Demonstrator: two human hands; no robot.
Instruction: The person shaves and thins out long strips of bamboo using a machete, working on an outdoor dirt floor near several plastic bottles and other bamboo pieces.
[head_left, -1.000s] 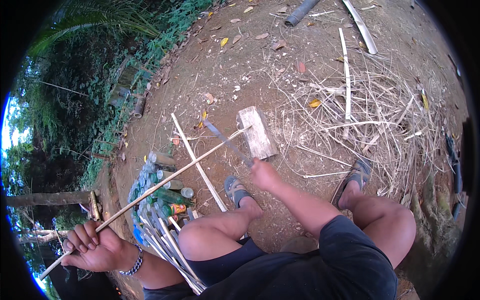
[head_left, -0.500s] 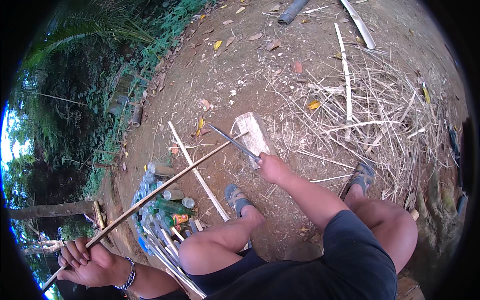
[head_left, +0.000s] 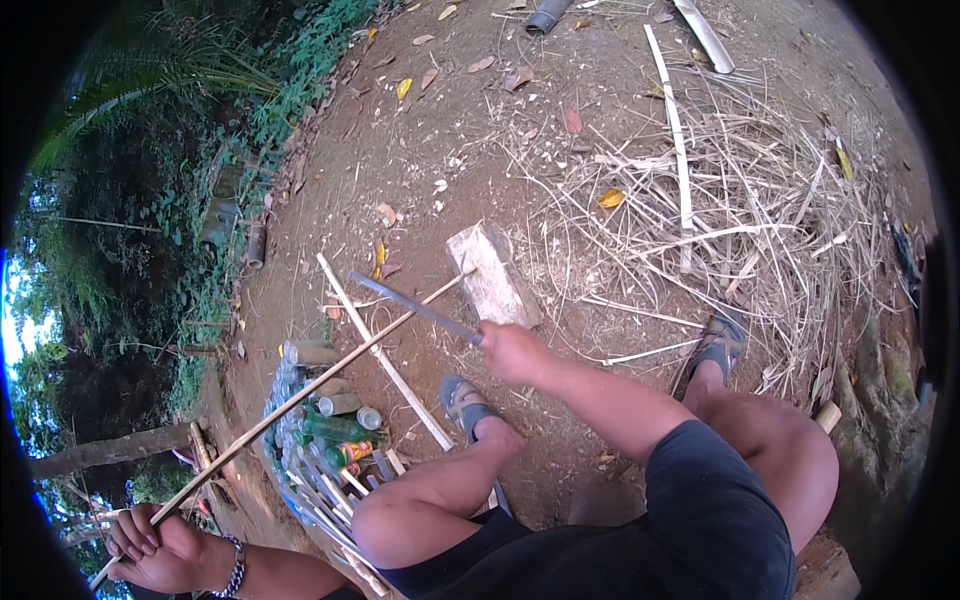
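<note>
My left hand [head_left: 160, 550], with a chain bracelet at its wrist, is closed around the near end of a long thin bamboo stick [head_left: 375, 343] at the lower left. The stick slants up to the right, its far end resting on a pale wooden block [head_left: 490, 280] on the ground. My right hand [head_left: 512, 353] grips a long-bladed knife [head_left: 440, 321], its handle hidden in my fist. Pointing left, the blade lies across the stick a short way from the block. Whether its edge bites into the stick I cannot tell.
A heap of pale shavings and strips [head_left: 740, 200] spreads at the right, with a flat strip [head_left: 672, 130] on it. Glass bottles [head_left: 335, 428] cluster left of my sandalled feet. Another strip [head_left: 385, 355] lies beneath the stick. Split pieces [head_left: 325, 505] lean beside my left knee.
The knife has moved left and nearer along the stick, away from the block. My left hand keeps its hold. The whole view has shifted slightly.
</note>
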